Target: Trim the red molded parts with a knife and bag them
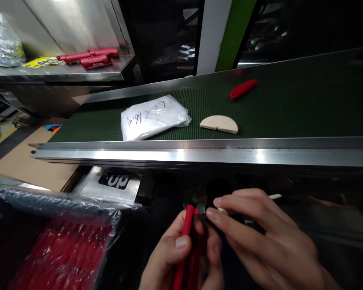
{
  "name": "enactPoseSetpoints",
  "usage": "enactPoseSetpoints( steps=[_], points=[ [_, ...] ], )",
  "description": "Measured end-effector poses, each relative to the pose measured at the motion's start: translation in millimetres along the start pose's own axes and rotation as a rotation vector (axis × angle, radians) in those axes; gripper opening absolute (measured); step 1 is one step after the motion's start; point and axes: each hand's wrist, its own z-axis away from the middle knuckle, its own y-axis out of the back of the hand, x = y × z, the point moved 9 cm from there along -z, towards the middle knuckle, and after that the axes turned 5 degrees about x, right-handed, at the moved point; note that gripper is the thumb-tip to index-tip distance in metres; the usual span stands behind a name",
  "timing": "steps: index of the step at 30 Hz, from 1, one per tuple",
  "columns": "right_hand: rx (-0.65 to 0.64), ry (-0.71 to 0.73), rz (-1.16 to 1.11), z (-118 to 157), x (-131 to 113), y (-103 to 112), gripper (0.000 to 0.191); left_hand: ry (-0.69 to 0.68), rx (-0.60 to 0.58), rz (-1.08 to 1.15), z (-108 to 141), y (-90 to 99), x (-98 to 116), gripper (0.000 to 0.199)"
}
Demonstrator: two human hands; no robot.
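My left hand is wrapped round a long red plastic part, which points up and away from me in front of the belt's edge. Close beside its upper end, my right hand has its fingers closed on a slim tool with a pale handle. Most of that tool is hidden behind the fingers, so its kind is unclear. A pale end also shows past the back of the hand. Whether the tool touches the red part cannot be seen.
Across the green conveyor belt lie a white plastic-wrapped packet, a cream half-round block and a red piece. A metal rail edges it. Lower left, a lined crate holds bagged red parts. More red parts rest on a shelf.
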Motion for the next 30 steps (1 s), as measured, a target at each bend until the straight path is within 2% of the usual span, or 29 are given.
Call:
enactPoseSetpoints(
  steps=[3, 9, 16, 20, 22, 26, 30],
  points=[
    [0.014, 0.008, 0.02, 1, 1, -1, 0.041, 0.028, 0.027, 0.019, -1, -0.5, -2, 0.015],
    [-0.003, 0.041, 0.042, 4, 1, -5, 0.042, 0.05, 0.188, 0.073, 3, 10.9, -8, 0.022],
    [-0.011, 0.034, 0.09, 9, 3, -8, 0.046, 0.005, 0.164, 0.014, 2, 11.8, -7, 0.023],
    [0.119, 0.025, 0.152, 12, 1, -4, 0.038, 0.018, 0.225, 0.031, 4, 11.6, -8, 0.02],
    [0.148, 0.011, 0.155, 16, 1, -4, 0.039, -0.005, 0.222, 0.06, 3, 9.6, -7, 0.018],
    [0.062, 0.039, 0.141, 17, -1, -6, 0.044, 0.022, 0.19, 0.192, -1, 19.6, -22, 0.019],
    [0.248, -0.056, 0.2, 8, 10, 23, 0.061, 0.086, 0.052, 0.349, -1, 30.0, -39, 0.021]
  ],
)
